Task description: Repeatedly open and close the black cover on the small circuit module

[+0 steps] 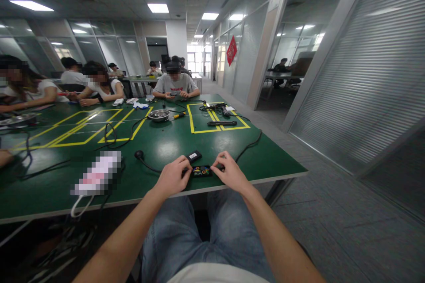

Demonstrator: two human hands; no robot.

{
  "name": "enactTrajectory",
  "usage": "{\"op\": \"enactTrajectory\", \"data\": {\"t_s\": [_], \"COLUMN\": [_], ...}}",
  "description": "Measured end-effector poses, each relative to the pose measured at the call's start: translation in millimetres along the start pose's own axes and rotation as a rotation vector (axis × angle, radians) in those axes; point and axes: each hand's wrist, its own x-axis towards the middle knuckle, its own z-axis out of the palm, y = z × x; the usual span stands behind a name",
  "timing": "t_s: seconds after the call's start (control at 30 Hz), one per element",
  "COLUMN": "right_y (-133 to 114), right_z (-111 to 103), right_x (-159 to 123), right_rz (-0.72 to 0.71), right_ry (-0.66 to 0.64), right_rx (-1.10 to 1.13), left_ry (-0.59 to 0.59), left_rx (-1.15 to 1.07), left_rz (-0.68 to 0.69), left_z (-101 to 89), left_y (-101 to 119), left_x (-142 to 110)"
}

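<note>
1 blk open case (pixel 201 171), multicolor insides: btwn L & R fingertips, over green tabletop (pixel 270 157). L hand (pixel 175 175): fingers narrow, pinched on case's L end. R hand (pixel 231 171): fingers narrow at R end; can't tell if gripping case. 1 blk flat piece (pixel 194 156), white label: just beyond L fingertips. 1 corded blk plug (pixel 139 155): left of L fingers.

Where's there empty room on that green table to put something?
The table's front right corner is bare, past the black cable. Another free patch lies between the labelled piece and the right-hand yellow tape. It's crowded around the left hand, right hand and open device, and inside that tape, with its bar.
</note>
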Motion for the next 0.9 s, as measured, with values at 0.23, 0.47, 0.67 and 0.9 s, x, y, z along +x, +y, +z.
{"op": "enactTrajectory", "data": {"t_s": [0.23,0.47,0.67,0.9], "right_y": [-8,-15,-13,-12], "right_z": [-1,-5,-4,-2], "right_x": [1,-1,-1,-1], "right_rz": [0.014,0.024,0.022,0.023], "right_ry": [-0.021,-0.037,-0.032,-0.018], "right_rx": [-0.09,-0.137,-0.142,-0.153], "left_ry": [0.049,0.068,0.154,0.077], "left_rx": [0.056,0.066,0.026,-0.068], "left_rz": [-0.045,-0.198,-0.222,0.064], "left_z": [7.7,20.3,17.9,5.0], "left_y": [-6,-29,-37,-8], "left_x": [5,13,13,2]}}
